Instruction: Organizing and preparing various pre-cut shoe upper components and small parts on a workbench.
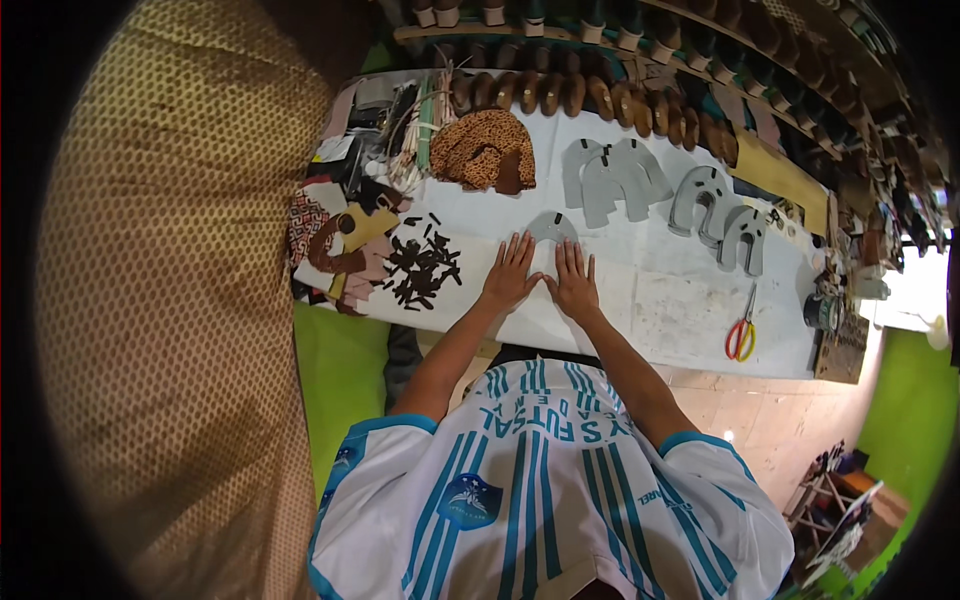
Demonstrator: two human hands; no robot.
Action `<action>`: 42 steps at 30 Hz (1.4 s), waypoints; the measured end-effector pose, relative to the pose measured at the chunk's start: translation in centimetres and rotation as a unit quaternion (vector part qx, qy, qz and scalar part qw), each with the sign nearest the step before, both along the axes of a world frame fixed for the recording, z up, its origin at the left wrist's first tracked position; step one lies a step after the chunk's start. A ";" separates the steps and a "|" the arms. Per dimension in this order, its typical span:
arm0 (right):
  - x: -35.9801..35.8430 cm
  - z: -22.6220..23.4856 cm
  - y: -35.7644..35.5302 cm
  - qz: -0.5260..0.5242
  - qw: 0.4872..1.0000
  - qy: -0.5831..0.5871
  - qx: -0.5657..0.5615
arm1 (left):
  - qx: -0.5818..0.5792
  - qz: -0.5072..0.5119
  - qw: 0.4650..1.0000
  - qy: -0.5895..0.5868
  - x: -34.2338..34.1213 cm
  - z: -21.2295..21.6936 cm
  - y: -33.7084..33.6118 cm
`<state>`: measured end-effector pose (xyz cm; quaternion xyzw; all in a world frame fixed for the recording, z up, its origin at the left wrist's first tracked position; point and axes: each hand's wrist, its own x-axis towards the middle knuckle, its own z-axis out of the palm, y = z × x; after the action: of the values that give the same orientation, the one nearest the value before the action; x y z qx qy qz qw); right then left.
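Both my hands lie flat on a grey arch-shaped shoe-upper piece (552, 223) with a small dark tab at its top. My left hand (511, 274) covers its left side, fingers stretched out. On its right side rests my right hand (574, 282), also flat with fingers extended, and the two thumbs nearly meet. The lower part of the piece is hidden under my hands. Left of them is a heap of short dark strips (423, 265). Similar grey pieces (628, 182) overlap beyond my right hand, with stacked grey pieces (700, 202) and another grey stack (742, 238) farther right.
Scissors (741, 338) with red and yellow handles lie near the right front of the white-covered table (600, 330). Leopard-print pieces (470, 140) and material scraps (350, 240) occupy the left. Brown shoe lasts (550, 93) line the back; a patterned curtain (180, 300) hangs at left.
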<state>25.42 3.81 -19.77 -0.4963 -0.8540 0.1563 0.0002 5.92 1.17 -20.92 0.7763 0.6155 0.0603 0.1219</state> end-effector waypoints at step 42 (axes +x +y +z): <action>-14.3 3.5 -5.1 0.097 0.986 0.133 0.016 | 0.103 0.164 0.979 -0.069 -25.9 4.6 -14.6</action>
<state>11.09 -1.30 -16.30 -0.3859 -0.8927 0.2069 0.1063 -19.99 -13.42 -16.30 0.6674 0.7149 0.1960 0.0722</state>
